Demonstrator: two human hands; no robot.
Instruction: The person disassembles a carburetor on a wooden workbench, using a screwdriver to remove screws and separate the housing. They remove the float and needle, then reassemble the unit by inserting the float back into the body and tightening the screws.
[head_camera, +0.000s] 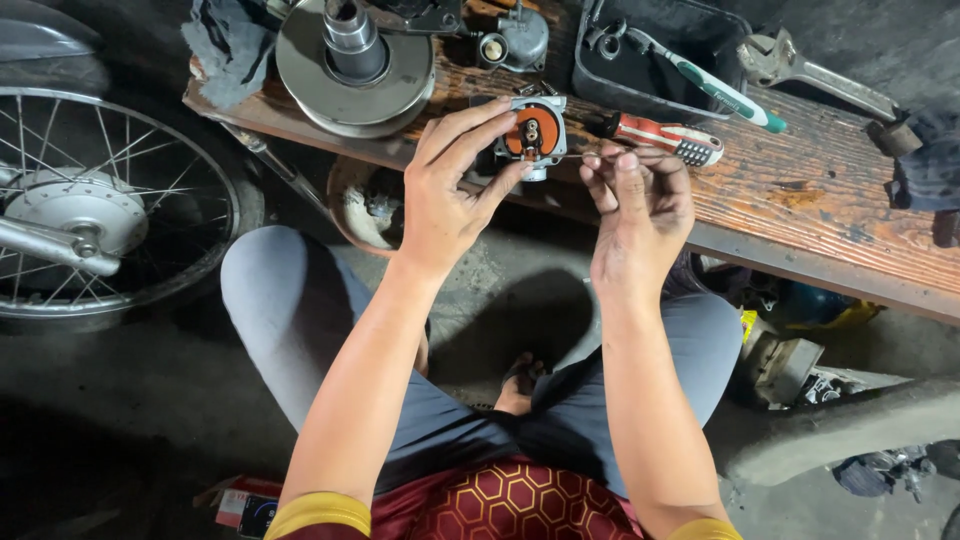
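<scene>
Box: a small flat red-and-white carton (243, 500) lies on the floor at the lower left.
Panel: a dark patch with a blue arc (258, 514) shows on the carton's face.

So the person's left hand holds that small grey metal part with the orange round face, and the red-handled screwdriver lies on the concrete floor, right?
Not quite. The left hand does hold the small grey metal part with the orange round face, but the red-handled screwdriver lies on the worn wooden bench, just beyond the right hand, not on the floor. The head view shows this.
</scene>
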